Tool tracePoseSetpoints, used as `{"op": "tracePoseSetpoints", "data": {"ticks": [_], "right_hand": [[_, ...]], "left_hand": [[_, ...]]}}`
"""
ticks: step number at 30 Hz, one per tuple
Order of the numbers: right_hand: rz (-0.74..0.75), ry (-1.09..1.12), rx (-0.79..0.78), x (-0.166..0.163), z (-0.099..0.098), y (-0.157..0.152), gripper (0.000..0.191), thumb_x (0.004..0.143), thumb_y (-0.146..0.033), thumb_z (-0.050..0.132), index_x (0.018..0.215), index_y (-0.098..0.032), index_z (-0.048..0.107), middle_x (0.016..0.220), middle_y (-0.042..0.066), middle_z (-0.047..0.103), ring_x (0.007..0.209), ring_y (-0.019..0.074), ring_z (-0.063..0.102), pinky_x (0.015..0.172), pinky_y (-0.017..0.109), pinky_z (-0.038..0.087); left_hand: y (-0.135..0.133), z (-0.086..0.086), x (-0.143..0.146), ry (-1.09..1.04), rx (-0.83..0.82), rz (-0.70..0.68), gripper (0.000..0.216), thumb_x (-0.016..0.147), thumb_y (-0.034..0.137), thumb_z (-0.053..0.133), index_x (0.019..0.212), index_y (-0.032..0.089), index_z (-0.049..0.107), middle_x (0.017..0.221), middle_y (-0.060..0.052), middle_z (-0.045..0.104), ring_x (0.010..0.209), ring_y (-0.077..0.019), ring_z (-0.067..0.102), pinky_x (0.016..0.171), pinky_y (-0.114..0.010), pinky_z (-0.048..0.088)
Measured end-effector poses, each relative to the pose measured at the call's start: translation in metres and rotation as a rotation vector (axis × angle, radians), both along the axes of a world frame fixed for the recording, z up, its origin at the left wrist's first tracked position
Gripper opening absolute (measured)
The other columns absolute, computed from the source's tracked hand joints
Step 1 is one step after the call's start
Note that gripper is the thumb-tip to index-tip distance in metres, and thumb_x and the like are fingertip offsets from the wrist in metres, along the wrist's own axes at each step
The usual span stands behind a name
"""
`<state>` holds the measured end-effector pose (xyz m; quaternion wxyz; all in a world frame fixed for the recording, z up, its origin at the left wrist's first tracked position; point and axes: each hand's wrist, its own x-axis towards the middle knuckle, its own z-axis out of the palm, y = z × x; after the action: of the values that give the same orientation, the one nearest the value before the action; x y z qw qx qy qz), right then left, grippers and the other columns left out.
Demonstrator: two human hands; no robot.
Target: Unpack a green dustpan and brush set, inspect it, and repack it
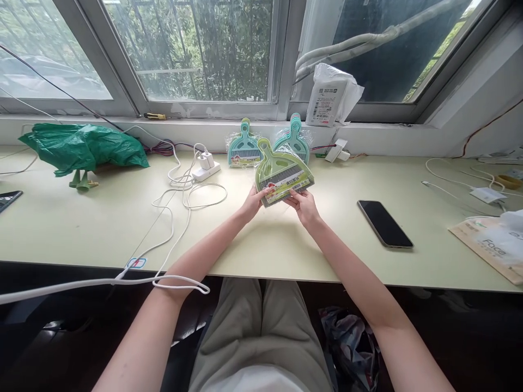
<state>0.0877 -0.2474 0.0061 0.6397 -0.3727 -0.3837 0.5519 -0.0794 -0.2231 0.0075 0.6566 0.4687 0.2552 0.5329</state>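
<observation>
The green dustpan set (pixel 281 173) is held just above the bench (pixel 81 218), clamped at its lower edge by the left hand (pixel 252 201) and right hand (pixel 304 206), handle pointing away toward the window.

Three packaged dustpan sets: one green dustpan set (pixel 281 173) in the grip, two teal dustpan sets (pixel 244 147) just behind it. One phone (pixel 384 224) right of the grip, one green bag (pixel 84 146) far left.
</observation>
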Motion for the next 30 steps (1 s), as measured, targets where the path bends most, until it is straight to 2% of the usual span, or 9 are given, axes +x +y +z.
{"op": "tracePoseSetpoints", "data": {"ticks": [7, 12, 15, 17, 19, 21, 24, 27, 30], "right_hand": [[0.043, -0.019, -0.168, 0.006, 0.004, 0.001, 0.016, 0.075, -0.025, 0.072, 0.087, -0.019, 0.062, 0.090, 0.004, 0.073, 0.073, 0.0190, 0.071, 0.077, 0.037, 0.062], [0.147, -0.242, -0.169, 0.015, 0.013, 0.000, 0.027, 0.081, -0.040, 0.066, 0.099, -0.020, 0.064, 0.101, 0.007, 0.072, 0.079, 0.0194, 0.070, 0.056, 0.025, 0.055], [0.149, -0.544, -0.103, 0.021, 0.014, 0.001, 0.035, 0.081, -0.046, 0.064, 0.103, -0.019, 0.065, 0.087, 0.007, 0.074, 0.059, 0.0136, 0.063, 0.046, 0.022, 0.044], [0.161, -0.797, 0.013, 0.021, 0.011, 0.000, 0.040, 0.085, -0.049, 0.058, 0.110, -0.018, 0.065, 0.073, 0.004, 0.071, 0.050, 0.0119, 0.056, 0.048, 0.024, 0.042], [0.159, -1.120, 0.171, 0.019, 0.007, -0.003, 0.045, 0.089, -0.049, 0.053, 0.123, -0.021, 0.061, 0.068, 0.002, 0.069, 0.054, 0.0141, 0.057, 0.055, 0.025, 0.042], [0.099, -1.505, 0.308, 0.014, 0.003, -0.006, 0.045, 0.092, -0.045, 0.049, 0.132, -0.025, 0.054, 0.074, 0.005, 0.070, 0.067, 0.0183, 0.063, 0.062, 0.027, 0.040], [-0.001, -1.971, 0.407, 0.008, 0.001, -0.009, 0.044, 0.097, -0.037, 0.042, 0.140, -0.026, 0.045, 0.085, 0.011, 0.071, 0.076, 0.0226, 0.064, 0.065, 0.029, 0.034], [-0.053, -2.136, 0.428, 0.010, 0.002, -0.008, 0.047, 0.097, -0.042, 0.037, 0.137, -0.018, 0.046, 0.084, 0.015, 0.069, 0.075, 0.0248, 0.064, 0.065, 0.031, 0.031], [-0.126, -2.165, 0.385, 0.022, 0.003, -0.002, 0.047, 0.095, -0.047, 0.041, 0.122, -0.012, 0.057, 0.083, 0.018, 0.068, 0.075, 0.0268, 0.063, 0.067, 0.033, 0.031]], "left_hand": [[-0.001, 0.003, -0.004, 0.146, 0.001, 0.058, 0.063, 0.074, 0.031, 0.068, 0.132, 0.026, 0.044, 0.125, -0.005, 0.061, 0.116, -0.0277, 0.057, 0.100, -0.050, 0.045], [0.007, 0.004, -0.009, 0.146, -0.043, 0.096, 0.058, 0.074, 0.026, 0.066, 0.129, 0.026, 0.045, 0.120, -0.004, 0.063, 0.109, -0.0253, 0.061, 0.098, -0.047, 0.048], [0.013, 0.005, -0.015, 0.105, -0.104, 0.121, 0.055, 0.075, 0.021, 0.063, 0.126, 0.022, 0.045, 0.119, -0.006, 0.064, 0.105, -0.0243, 0.063, 0.095, -0.045, 0.051], [0.017, 0.006, -0.019, 0.101, -0.140, 0.122, 0.051, 0.076, 0.021, 0.060, 0.125, 0.021, 0.045, 0.115, -0.008, 0.065, 0.099, -0.0248, 0.066, 0.088, -0.046, 0.055], [0.019, 0.006, -0.023, 0.105, -0.156, 0.125, 0.049, 0.078, 0.022, 0.057, 0.125, 0.019, 0.044, 0.110, -0.009, 0.066, 0.091, -0.0251, 0.068, 0.080, -0.047, 0.058], [0.020, 0.004, -0.026, 0.106, -0.157, 0.125, 0.050, 0.078, 0.020, 0.056, 0.126, 0.019, 0.043, 0.108, -0.010, 0.066, 0.087, -0.0247, 0.069, 0.076, -0.047, 0.059], [0.022, 0.000, -0.027, 0.096, -0.186, 0.088, 0.052, 0.077, 0.018, 0.057, 0.127, 0.019, 0.042, 0.110, -0.011, 0.065, 0.085, -0.0244, 0.069, 0.074, -0.047, 0.060], [0.026, -0.003, -0.029, 0.061, -0.230, 0.074, 0.052, 0.077, 0.017, 0.058, 0.126, 0.020, 0.041, 0.111, -0.011, 0.064, 0.085, -0.0245, 0.069, 0.072, -0.045, 0.060], [0.033, -0.006, -0.034, 0.021, -0.272, 0.124, 0.052, 0.077, 0.015, 0.057, 0.126, 0.022, 0.041, 0.108, -0.008, 0.065, 0.086, -0.0228, 0.069, 0.072, -0.041, 0.061]]}}
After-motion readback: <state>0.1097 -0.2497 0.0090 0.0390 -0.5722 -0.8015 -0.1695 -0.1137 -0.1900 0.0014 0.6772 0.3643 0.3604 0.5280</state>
